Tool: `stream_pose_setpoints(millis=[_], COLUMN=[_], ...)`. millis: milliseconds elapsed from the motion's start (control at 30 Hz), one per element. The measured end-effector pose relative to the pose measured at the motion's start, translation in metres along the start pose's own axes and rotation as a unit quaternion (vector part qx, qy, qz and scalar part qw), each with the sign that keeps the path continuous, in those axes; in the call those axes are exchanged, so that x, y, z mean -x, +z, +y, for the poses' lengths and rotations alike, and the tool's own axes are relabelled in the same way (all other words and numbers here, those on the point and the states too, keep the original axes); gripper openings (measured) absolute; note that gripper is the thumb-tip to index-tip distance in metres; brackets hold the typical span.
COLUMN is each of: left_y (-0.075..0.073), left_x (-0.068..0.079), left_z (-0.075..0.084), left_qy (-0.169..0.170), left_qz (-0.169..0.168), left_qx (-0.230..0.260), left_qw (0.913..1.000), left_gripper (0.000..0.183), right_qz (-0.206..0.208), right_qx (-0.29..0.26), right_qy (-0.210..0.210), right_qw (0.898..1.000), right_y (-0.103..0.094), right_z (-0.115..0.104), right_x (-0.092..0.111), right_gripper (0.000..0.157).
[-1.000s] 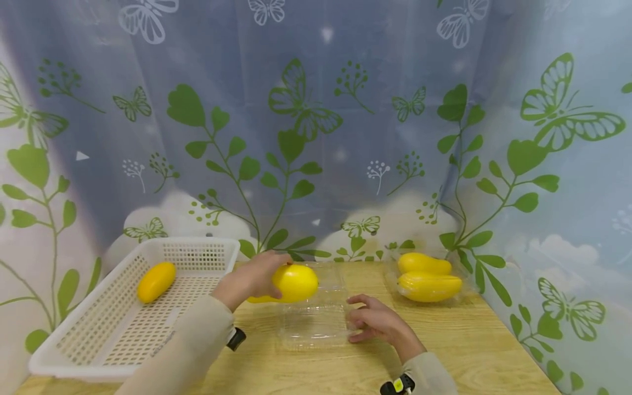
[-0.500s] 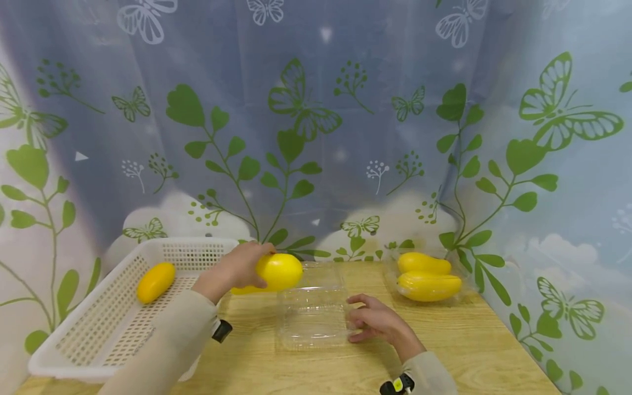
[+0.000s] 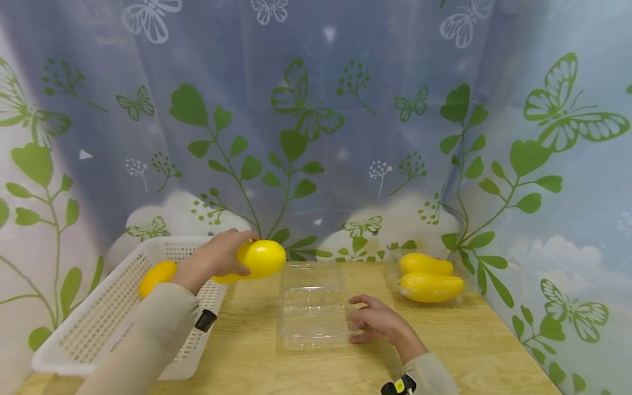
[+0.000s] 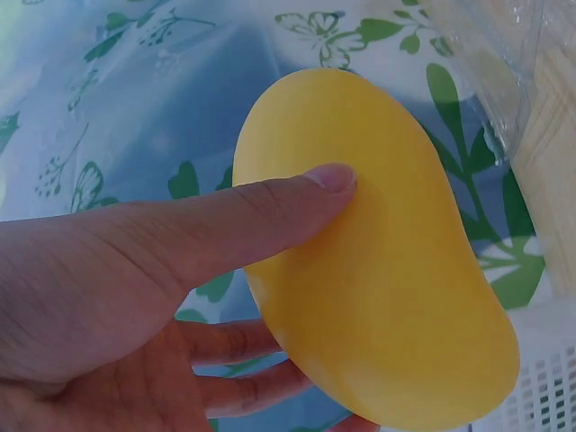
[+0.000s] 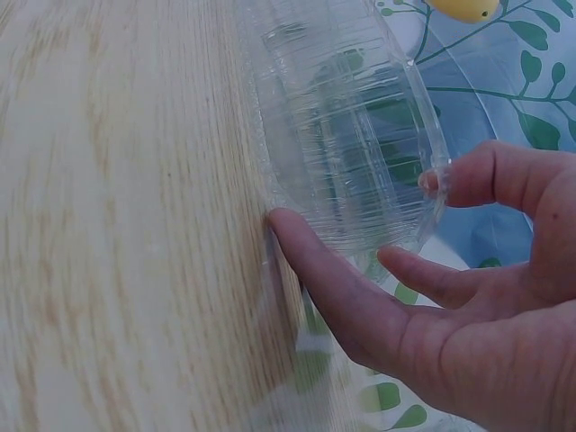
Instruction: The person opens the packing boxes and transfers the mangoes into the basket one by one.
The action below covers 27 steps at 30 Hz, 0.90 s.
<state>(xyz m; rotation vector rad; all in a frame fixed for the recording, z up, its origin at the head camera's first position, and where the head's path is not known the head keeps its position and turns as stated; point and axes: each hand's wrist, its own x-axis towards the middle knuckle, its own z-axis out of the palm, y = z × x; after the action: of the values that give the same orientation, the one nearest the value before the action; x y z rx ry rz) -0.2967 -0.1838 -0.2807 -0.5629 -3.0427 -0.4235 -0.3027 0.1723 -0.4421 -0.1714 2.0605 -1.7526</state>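
Note:
My left hand (image 3: 217,258) grips a plump yellow mango (image 3: 264,258) above the table, beside the basket's right edge. In the left wrist view the thumb lies across the mango's face, with fingers behind it. An opened clear plastic clamshell box (image 3: 314,321) lies mid-table with nothing in it, its lid laid back behind. My right hand (image 3: 377,323) stands at the box's right side, fingers spread and slightly bent. Fingertips touch its rim and side in the right wrist view. Another mango (image 3: 155,277) lies in the white basket (image 3: 64,343), partly hidden by my left arm.
At the back right, a second clear plastic box (image 3: 461,293) holds two yellow mangoes (image 3: 430,287). A patterned curtain (image 3: 316,137) hangs right behind the wooden table (image 3: 296,373). The basket takes up the table's left side.
My left hand has carried the mango leftward and up, from over the opened box to beside the basket. The right hand and the box have stayed in place.

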Motion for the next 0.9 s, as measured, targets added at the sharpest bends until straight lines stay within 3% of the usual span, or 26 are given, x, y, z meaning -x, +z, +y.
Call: stream_pose_setpoints(millis=[300,900], left_y=[-0.01,-0.014], left_x=[0.004,0.003], left_z=[-0.016,-0.057], left_qy=[0.003,-0.018], left_qz=[0.006,0.004], left_qx=[-0.015,-0.042], left_qw=[0.9999,0.9989], left_gripper=[0.065,0.065], right_qz=[-0.012,-0.011], right_qx=[0.001,0.001], right_qy=[-0.007,0.002], right_qw=[1.0,1.0], right_y=[0.0,-0.001], right_z=[-0.002,0.0], right_x=[-0.003,-0.001], right_gripper=[0.067,0.067])
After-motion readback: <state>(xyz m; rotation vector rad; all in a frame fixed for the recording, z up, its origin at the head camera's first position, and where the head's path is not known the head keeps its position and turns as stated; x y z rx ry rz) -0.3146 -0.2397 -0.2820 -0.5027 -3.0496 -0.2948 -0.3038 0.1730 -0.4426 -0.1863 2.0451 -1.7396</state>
